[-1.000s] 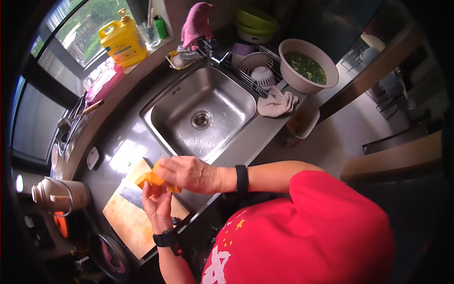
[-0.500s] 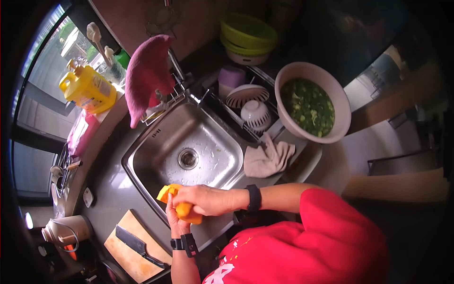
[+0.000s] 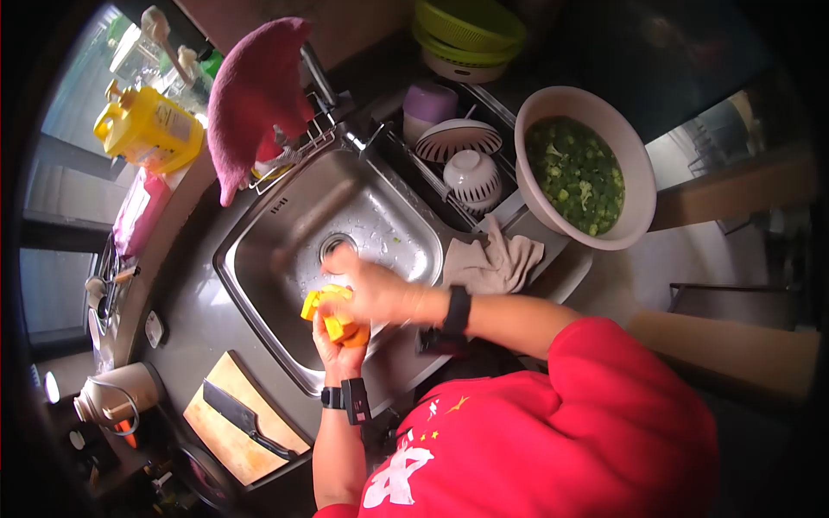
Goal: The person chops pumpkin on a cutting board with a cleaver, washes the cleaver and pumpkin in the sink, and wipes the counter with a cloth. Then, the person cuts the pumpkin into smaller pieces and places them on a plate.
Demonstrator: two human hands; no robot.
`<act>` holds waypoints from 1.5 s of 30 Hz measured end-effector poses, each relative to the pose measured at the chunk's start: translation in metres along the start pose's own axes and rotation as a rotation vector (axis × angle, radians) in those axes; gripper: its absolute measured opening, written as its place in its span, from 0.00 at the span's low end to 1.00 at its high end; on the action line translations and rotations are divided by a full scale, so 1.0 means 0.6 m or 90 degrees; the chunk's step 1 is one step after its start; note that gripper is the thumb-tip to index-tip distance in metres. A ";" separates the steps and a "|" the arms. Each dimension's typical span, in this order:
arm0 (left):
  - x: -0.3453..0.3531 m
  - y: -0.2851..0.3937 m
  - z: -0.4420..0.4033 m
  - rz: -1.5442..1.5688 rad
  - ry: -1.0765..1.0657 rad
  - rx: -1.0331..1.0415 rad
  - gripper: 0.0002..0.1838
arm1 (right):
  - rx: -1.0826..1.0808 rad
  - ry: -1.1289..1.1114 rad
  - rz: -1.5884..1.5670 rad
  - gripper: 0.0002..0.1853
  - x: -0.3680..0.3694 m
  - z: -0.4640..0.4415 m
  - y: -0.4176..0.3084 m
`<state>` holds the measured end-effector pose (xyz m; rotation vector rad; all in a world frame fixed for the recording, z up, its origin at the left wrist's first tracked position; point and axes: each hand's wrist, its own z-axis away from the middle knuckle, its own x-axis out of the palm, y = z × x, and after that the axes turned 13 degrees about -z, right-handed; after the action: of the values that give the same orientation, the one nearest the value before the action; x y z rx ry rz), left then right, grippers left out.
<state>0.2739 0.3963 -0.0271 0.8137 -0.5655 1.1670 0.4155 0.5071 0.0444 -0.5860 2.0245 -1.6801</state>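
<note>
Over the front edge of the sink (image 3: 259, 332), several orange-yellow pumpkin pieces (image 3: 338, 326) rest in my left hand (image 3: 332, 352), whose fingers curl around them. My right hand (image 3: 380, 289) is right above and against the pieces, smeared by motion, so its finger grip is unclear. Behind the hands, the steel basin has water drops and a drain (image 3: 337, 248). On the counter to the left lies a wooden cutting board (image 3: 207, 432) with a black-handled cleaver (image 3: 231, 406) on it.
A pale basin (image 3: 643, 207) of chopped greens in water stands at right. Near it are a crumpled cloth (image 3: 496, 259) and a white strainer bowl (image 3: 472, 177). A pink cloth (image 3: 255, 95) hangs by the faucet (image 3: 350, 138); a yellow jug (image 3: 155, 134) sits on the left ledge.
Both hands have moved up over the sink with the pumpkin. My right hand has shifted from wrapping around a piece to a blurred position above the left palm. The view has shifted slightly.
</note>
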 end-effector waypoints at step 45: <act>-0.115 0.173 0.193 0.029 -0.037 0.203 0.26 | 0.383 -0.099 -0.204 0.11 0.338 -0.319 0.073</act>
<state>0.1558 0.2816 0.0169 1.1149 -0.4520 1.2974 0.1376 0.5495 0.0190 -0.8107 1.2624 -2.2155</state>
